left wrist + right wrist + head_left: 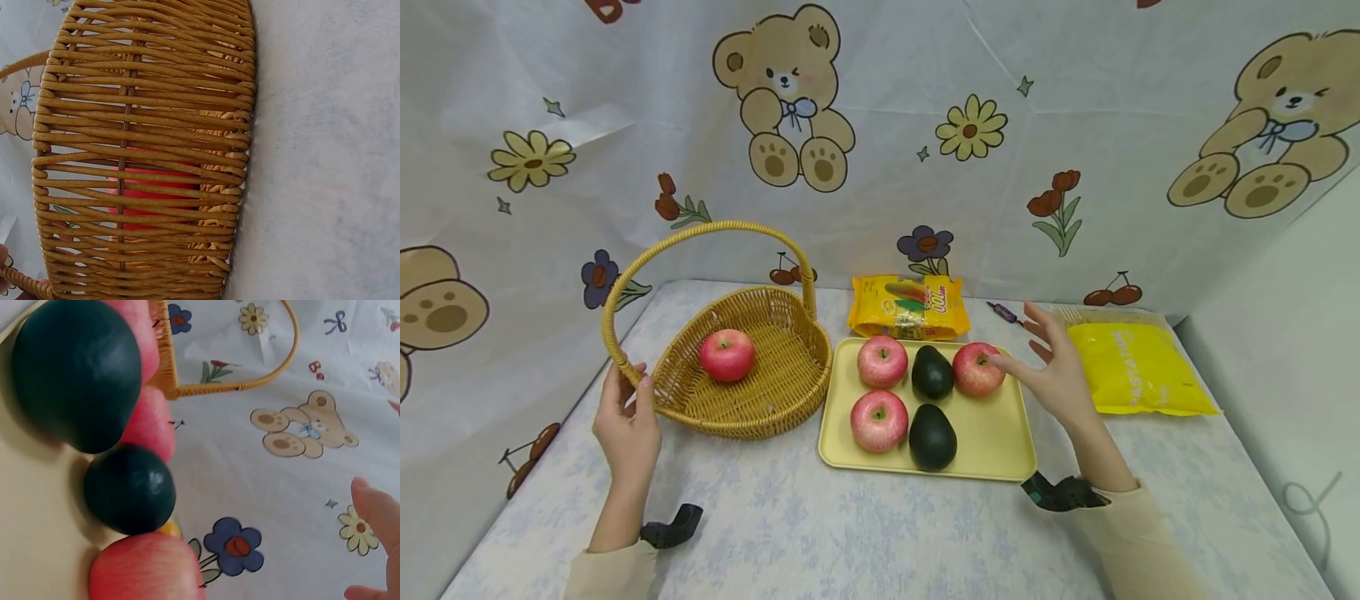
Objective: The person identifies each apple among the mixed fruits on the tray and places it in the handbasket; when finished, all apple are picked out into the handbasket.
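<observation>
The left hand [631, 425] holds the woven basket [730, 427] by its wrapped handle [722, 226]; the right hand [1062, 373], spread wide, hovers at a round, streaked apple [974, 377] beside a smooth avocado [932, 373] on the round-cornered yellow tray [992, 437].

Four red apples [727, 356] can be counted: one inside the single wicker basket [730, 429] that the left hand [628, 425] grips at the foot of its one handle [722, 226], and three on the single pale yellow tray [992, 442] between the two hands. Two dark green avocados [933, 437] share that tray, both left of the right hand [1056, 379]. Beyond the tray is one yellow fruit-printed packet [910, 307], one larger yellow bag [1138, 367] lies right of the right hand, and near its fingertips shows one small purple item [1004, 313], perhaps a wrapped sweet, too small to tell.
</observation>
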Tool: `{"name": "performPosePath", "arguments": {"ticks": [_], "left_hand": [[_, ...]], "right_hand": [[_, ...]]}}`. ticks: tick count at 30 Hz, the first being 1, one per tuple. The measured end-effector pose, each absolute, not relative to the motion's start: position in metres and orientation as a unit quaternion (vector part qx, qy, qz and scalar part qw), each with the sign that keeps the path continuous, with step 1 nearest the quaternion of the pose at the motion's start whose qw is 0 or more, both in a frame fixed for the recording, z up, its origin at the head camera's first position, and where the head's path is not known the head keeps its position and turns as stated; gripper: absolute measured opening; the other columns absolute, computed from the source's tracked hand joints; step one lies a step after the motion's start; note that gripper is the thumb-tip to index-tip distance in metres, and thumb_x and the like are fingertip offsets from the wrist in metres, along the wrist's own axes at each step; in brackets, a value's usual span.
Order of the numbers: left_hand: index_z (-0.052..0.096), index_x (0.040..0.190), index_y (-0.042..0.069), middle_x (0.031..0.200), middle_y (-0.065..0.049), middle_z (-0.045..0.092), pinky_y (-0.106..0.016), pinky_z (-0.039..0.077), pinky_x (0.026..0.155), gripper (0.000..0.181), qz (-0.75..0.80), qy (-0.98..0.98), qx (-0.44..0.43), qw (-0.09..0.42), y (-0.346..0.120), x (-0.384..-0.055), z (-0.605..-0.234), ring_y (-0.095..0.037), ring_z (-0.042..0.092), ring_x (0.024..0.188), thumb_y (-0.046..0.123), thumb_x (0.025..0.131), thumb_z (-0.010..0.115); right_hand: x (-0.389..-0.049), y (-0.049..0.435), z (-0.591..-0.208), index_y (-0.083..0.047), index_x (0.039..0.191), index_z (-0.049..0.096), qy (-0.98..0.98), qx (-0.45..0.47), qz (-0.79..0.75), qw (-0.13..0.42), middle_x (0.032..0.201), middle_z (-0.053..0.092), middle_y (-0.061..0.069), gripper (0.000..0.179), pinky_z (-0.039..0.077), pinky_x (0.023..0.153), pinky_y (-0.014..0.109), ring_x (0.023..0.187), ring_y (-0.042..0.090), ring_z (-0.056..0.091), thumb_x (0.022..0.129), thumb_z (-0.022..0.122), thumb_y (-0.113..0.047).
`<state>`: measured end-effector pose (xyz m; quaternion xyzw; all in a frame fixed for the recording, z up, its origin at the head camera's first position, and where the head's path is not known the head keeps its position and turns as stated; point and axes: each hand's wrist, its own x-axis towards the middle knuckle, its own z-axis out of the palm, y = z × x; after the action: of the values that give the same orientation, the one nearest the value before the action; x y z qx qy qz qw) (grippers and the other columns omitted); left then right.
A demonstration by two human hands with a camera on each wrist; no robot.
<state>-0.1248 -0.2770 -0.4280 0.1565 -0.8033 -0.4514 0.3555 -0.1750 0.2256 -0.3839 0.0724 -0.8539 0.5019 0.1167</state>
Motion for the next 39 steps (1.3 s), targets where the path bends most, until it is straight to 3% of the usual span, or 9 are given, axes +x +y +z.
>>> {"name": "performPosePath", "arguments": {"ticks": [13,25,39], "left_hand": [[0.048,0.144,0.026,0.125,-0.01,0.063,-0.006,0.042,0.085,0.043,-0.451,-0.804,0.156,0.356,-0.277,-0.124,-0.428,0.001,0.055,0.11,0.018,0.102,0.05],[0.047,0.144,0.027,0.125,-0.01,0.063,-0.007,0.042,0.086,0.043,-0.449,-0.805,0.159,0.354,-0.276,-0.125,-0.428,0.002,0.054,0.11,0.018,0.102,0.049],[0.047,0.145,0.026,0.124,-0.01,0.062,-0.006,0.042,0.085,0.043,-0.444,-0.806,0.155,0.359,-0.276,-0.124,-0.428,0.005,0.054,0.11,0.018,0.102,0.049]], "right_hand": [[-0.189,0.236,-0.41,-0.011,0.156,0.022,-0.863,0.046,0.498,0.065,0.156,0.03,0.02,0.093,0.033,0.11,0.059,0.138,0.043,0.035,0.083,0.078,-0.023],[-0.196,0.236,-0.427,-0.007,0.155,0.02,-0.877,0.031,0.48,0.014,0.157,0.028,0.019,0.096,0.033,0.11,0.056,0.139,0.042,0.034,0.083,0.078,-0.032],[-0.197,0.233,-0.44,-0.005,0.155,0.018,-0.862,0.052,0.504,-0.012,0.155,0.028,0.025,0.093,0.03,0.112,0.058,0.137,0.044,0.034,0.084,0.077,-0.018]]}}
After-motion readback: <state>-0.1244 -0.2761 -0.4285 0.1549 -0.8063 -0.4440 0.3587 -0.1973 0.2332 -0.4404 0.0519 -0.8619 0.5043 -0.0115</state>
